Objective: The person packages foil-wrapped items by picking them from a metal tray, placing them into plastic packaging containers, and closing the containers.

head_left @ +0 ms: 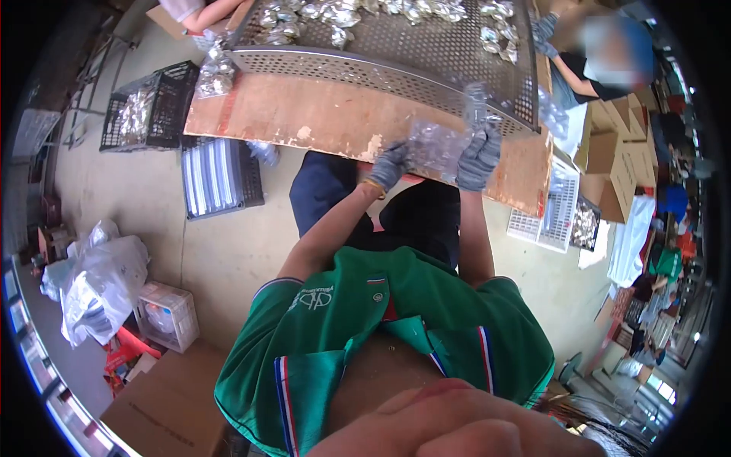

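Observation:
Both my hands wear grey knitted gloves, at the near edge of the wooden table. My left hand [390,165] is closed on the left edge of a crinkled clear plastic bag [435,148]. On the bag's right side, my right hand [480,158] has its fingers bent around the plastic. Another clear plastic piece [476,105] rises just above the right fingers, against the metal tray; whether it is joined to the bag, I cannot tell. Glare blurs what, if anything, the bag contains.
A perforated metal tray [365,70] with shiny, silvery pieces covers the far table. The bare wooden table edge [304,122] runs along the front. Black crate [164,87] and striped bin [221,179] stand left; cartons [613,156] and a white basket [550,206] right. Co-workers sit at both far corners.

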Demonstrator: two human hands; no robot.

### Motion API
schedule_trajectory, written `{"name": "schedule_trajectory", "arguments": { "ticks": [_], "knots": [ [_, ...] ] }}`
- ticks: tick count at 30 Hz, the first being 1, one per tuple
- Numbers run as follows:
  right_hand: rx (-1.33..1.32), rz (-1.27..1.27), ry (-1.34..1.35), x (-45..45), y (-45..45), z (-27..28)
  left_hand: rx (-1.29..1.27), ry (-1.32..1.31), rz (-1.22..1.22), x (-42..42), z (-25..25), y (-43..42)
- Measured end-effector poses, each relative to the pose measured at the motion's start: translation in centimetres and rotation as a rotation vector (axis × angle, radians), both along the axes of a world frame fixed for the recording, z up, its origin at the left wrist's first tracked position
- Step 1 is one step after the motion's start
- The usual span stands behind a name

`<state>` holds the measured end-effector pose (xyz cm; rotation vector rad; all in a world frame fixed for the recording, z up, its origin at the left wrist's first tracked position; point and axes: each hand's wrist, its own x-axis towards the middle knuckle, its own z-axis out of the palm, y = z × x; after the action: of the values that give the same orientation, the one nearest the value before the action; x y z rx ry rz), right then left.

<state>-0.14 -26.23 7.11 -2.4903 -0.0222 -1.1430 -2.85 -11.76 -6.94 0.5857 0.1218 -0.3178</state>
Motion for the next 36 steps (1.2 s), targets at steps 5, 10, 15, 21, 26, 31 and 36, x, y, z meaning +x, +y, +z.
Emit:
{"name": "schedule_trajectory", "arguments": {
  "ticks": [5, 10, 15, 21, 26, 31, 36],
  "knots": [
    [-0.407, 0.7, 0.124, -2.4, 4.2, 4.7, -0.099, -0.152, 0.039, 2.6, 0.0, 0.5],
    [-0.601, 1.036, 0.144, -1.2, 5.3, -3.7, -0.066, 0.203, 0.004, 0.7, 9.1, 11.1],
    [-0.559, 1.296, 0.118, -0.7, 9.0, -5.5, 0.695, 0.027, -0.359, -0.8, 4.2, 19.1],
    [-0.657, 1.583, 0.251, -1.6, 11.4, -7.2, 1.163, -0.863, -0.133, -1.0, 4.2, 20.1],
    [-0.45, 1.552, 0.202, 0.9, 13.7, 2.7, 1.018, -0.242, 0.078, -2.1, 6.9, 20.7],
    [0.284, 1.013, 0.554, 12.0, 16.5, 3.9, 0.798, -0.167, 0.565, 0.6, 6.7, 17.9],
    [-0.152, 0.826, 0.638, 24.5, 21.1, 0.7, 1.093, -0.176, 0.65, 4.9, -0.3, 16.8]
  ]
}}
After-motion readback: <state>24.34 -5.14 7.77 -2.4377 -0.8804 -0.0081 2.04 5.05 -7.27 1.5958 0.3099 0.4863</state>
